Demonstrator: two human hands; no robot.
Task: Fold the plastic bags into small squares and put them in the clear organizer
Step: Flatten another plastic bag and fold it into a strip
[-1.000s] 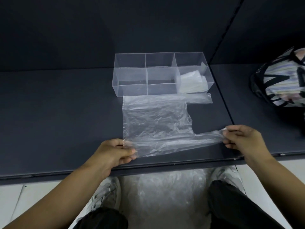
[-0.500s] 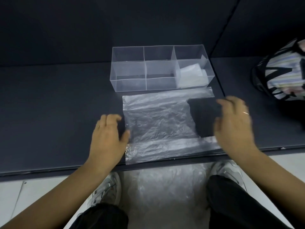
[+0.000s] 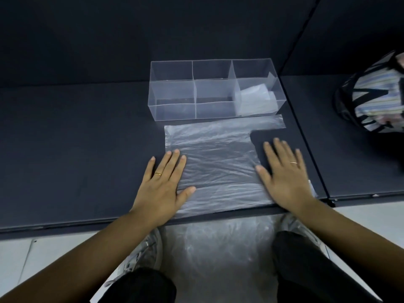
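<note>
- Plastic bag [image 3: 216, 162] lies flat on the dark table [image 3: 76, 149], between the table's near edge and the clear organizer [image 3: 172, 110], just short of its front wall. Its far handle [image 3: 269, 122] stretches right along that wall.
- A second ago its near edge and near handle were pinched and drawn taut. Now that strip lies turned over the body as a paler band, so the first fold looks made.
- Left hand [image 3: 162, 184] has let go and rests palm down, fingers straight and spread, on the bag's left edge, with the thumb on the band.
- Right hand [image 3: 284, 173] is likewise flat and spread, holding nothing, over the bag's right side, fingertips on bare table.
- My reading: they are pressing the crease, and several more folds remain before it is a small square.
- One folded bag [image 3: 254, 99] sits in the organizer's right compartment; the other two look empty.
- More plastic [image 3: 218, 243] lies on the floor between the shoes, and a striped bag [image 3: 376, 95] sits well to the right.
</note>
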